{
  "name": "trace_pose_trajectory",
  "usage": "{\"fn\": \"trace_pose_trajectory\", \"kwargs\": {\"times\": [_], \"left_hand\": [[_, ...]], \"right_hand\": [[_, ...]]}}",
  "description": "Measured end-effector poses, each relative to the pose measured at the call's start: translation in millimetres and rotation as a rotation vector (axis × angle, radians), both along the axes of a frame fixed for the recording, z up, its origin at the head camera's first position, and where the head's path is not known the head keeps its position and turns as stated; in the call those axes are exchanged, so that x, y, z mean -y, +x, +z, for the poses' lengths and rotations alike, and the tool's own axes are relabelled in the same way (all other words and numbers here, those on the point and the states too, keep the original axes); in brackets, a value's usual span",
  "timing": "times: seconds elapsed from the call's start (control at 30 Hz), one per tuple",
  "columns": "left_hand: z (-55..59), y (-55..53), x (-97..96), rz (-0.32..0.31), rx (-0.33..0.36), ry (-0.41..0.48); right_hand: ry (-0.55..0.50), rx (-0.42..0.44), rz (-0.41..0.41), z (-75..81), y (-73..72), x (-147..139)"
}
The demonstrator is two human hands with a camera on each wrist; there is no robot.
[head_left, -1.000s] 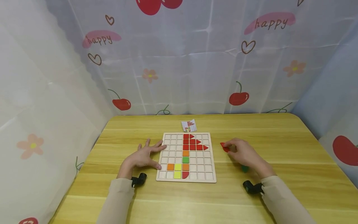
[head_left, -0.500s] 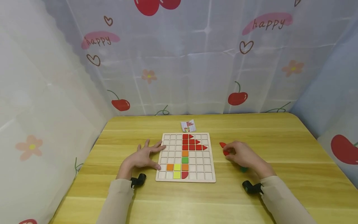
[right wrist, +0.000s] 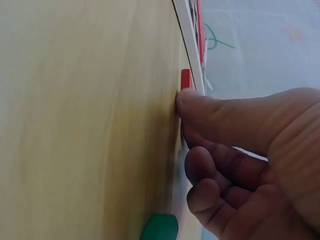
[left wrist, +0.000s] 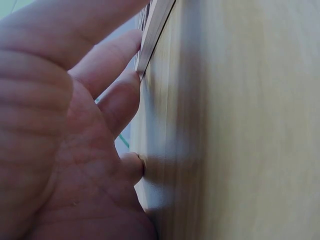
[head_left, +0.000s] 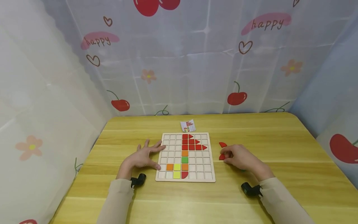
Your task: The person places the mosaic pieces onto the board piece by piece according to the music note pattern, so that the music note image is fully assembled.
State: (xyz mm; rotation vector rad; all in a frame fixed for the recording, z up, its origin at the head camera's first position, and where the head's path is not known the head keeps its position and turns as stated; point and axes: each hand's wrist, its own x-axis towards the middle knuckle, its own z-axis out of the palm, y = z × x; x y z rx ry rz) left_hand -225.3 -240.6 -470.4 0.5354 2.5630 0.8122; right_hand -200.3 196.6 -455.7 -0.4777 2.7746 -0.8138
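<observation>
A wooden grid board (head_left: 201,160) lies flat on the table, with red, orange, yellow and green tiles in some of its cells. My left hand (head_left: 142,156) is spread at the board's left side, its thumb and a fingertip on the edge; the left wrist view shows these fingers (left wrist: 112,60) against the rim. To the right of the board, my right hand (head_left: 240,156) pinches a red quarter-round tile (head_left: 222,157) between thumb and fingers, low over the tabletop. The right wrist view shows the edge of that tile (right wrist: 185,78) beyond the thumb. Another red quarter-round tile (head_left: 222,144) lies just behind it.
A small printed pattern card (head_left: 188,125) lies behind the board. A green piece (right wrist: 160,228) sits on the table, mostly hidden under my right hand in the head view. A patterned curtain (head_left: 181,77) hangs at the back of the wooden table (head_left: 179,200).
My right hand has drawn one red tile toward me and slightly left, away from the other red tile, which now shows by itself. The left hand stays at the board.
</observation>
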Motion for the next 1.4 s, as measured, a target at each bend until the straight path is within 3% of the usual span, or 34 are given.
{"fn": "trace_pose_trajectory", "kwargs": {"times": [0.13, 0.5, 1.03, 1.4], "left_hand": [[-0.9, -0.9, 0.3, -0.001, -0.001, 0.006], [0.2, 0.3, -0.6, -0.006, -0.001, 0.004], [-0.3, -0.6, 0.0, 0.0, 0.004, 0.009], [-0.5, -0.2, -1.1, 0.014, 0.006, 0.016]], "right_hand": [[0.003, -0.01, 0.006, 0.4, -0.5, 2.2], [0.029, -0.141, 0.047, -5.5, 2.2, 5.9], [-0.026, -0.062, 0.025, 10.1, -7.1, 39.9], [-0.049, -0.054, 0.089, 11.8, -11.1, 88.2]]}}
